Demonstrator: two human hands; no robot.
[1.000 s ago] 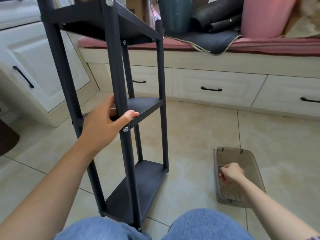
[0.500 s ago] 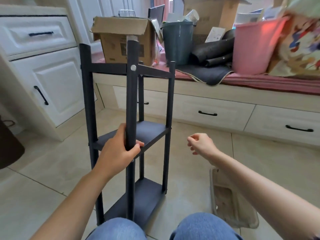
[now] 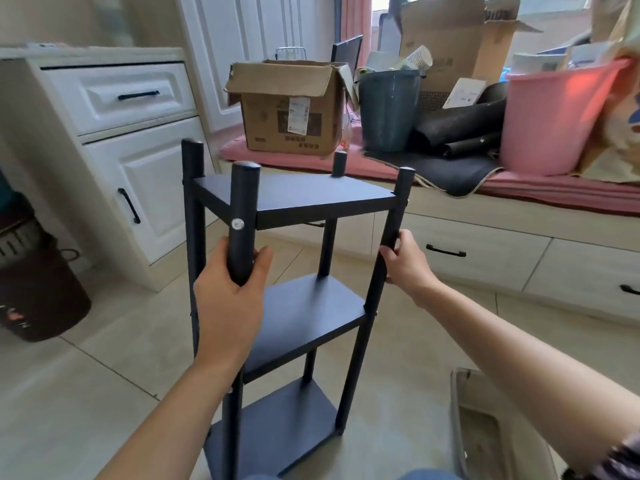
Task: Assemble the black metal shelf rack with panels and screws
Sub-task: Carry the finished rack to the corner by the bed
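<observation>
Since the earlier frame the right hand (image 3: pixel 407 259) has crossed from mid-air to the shelf rack (image 3: pixel 294 289) and now curls around the near right post, while the left hand (image 3: pixel 230 299) is wrapped around the near left post just under a silver screw (image 3: pixel 238 223). Standing upright on the tiled floor (image 3: pixel 104 368), between both hands, with three panels fitted, the rack looks nearly finished. Gripping both posts evenly and rocking it gently should show whether any joint is loose.

- A home room: white cabinets (image 3: pixel 138 174), tiled floor (image 3: pixel 86 375).
- Window seat with drawers (image 3: pixel 485 251) (piled with a cardboard box (image 3: pixel 291 112) and buckets (image 3: pixel 550 119)).
</observation>
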